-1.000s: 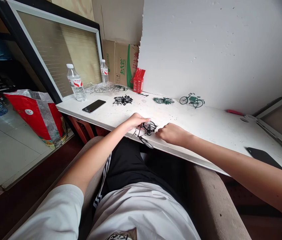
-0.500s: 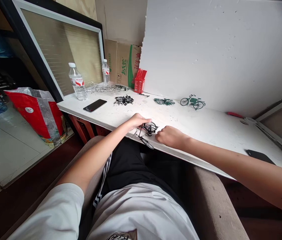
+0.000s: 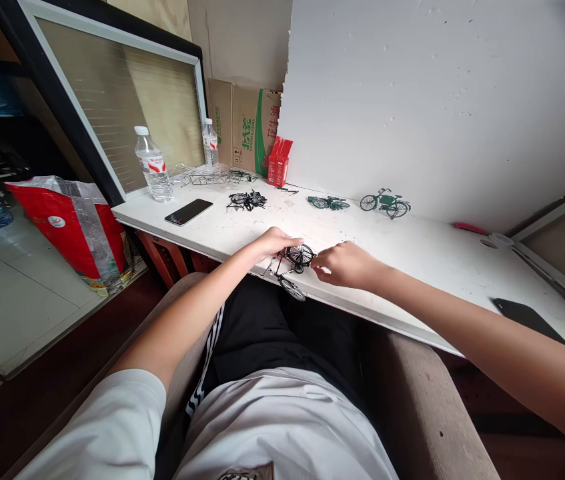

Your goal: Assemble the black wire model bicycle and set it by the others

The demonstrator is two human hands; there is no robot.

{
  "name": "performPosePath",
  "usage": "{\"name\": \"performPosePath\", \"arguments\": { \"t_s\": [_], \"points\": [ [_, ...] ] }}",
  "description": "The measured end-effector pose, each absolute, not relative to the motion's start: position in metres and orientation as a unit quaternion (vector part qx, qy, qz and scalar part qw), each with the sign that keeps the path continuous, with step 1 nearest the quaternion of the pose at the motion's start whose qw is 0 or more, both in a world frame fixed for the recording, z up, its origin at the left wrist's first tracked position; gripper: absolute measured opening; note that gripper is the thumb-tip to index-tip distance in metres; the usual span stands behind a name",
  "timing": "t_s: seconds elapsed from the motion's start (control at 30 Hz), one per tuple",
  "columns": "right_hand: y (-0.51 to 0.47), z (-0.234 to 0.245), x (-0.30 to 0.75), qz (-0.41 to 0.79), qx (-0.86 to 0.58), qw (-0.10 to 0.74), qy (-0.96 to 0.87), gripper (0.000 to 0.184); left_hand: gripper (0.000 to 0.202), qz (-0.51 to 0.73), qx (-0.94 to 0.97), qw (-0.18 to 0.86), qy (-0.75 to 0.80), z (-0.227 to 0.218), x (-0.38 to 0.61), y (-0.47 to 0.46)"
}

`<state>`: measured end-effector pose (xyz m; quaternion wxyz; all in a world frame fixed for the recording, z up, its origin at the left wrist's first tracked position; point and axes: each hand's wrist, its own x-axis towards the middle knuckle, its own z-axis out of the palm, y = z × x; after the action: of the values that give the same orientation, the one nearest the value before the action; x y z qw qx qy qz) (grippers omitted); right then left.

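A small black model bicycle (image 3: 293,265) sits at the near edge of the white table (image 3: 412,250), one wheel hanging past the edge. My left hand (image 3: 271,242) is closed over its left side, holding it. My right hand (image 3: 345,264) is just right of it, fingertips pinched together beside the upper wheel; what they pinch is too small to make out. Two green model bicycles stand further back, one lying (image 3: 328,202) and one upright (image 3: 385,201).
A heap of black parts (image 3: 247,199), wire parts frames (image 3: 207,177), a phone (image 3: 189,211), two water bottles (image 3: 152,165), a red carton (image 3: 277,161) and a cardboard box (image 3: 246,127) fill the table's left end. Another dark phone (image 3: 529,317) lies far right. A red bag (image 3: 69,223) stands on the floor.
My right hand lifted off the table and moved slightly left, its fingertips now pinched close to the black bicycle's wheel. The left hand stayed on the bicycle.
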<state>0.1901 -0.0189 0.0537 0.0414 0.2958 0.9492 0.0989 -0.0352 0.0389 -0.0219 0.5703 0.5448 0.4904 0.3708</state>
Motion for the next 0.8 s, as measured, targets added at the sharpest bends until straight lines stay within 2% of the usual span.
{"name": "performPosePath", "arguments": {
  "t_s": [0.13,0.27,0.47,0.8],
  "points": [
    [-0.003,0.048,0.200,-0.054,0.348,-0.173,0.920,0.023,0.059,0.371,0.533,0.583,0.489,-0.019,-0.034,0.037],
    [0.009,0.028,0.197,-0.160,0.416,-0.292,0.846,0.033,0.058,0.366,0.529,0.588,0.490,-0.019,-0.033,0.037],
    [0.020,-0.001,0.191,-0.222,0.450,-0.340,0.796,0.042,0.053,0.381,0.524,0.593,0.478,-0.021,-0.032,0.038],
    [0.021,-0.005,0.184,-0.221,0.453,-0.333,0.797,0.043,0.049,0.392,0.516,0.577,0.497,-0.016,-0.030,0.034]
  ]
}}
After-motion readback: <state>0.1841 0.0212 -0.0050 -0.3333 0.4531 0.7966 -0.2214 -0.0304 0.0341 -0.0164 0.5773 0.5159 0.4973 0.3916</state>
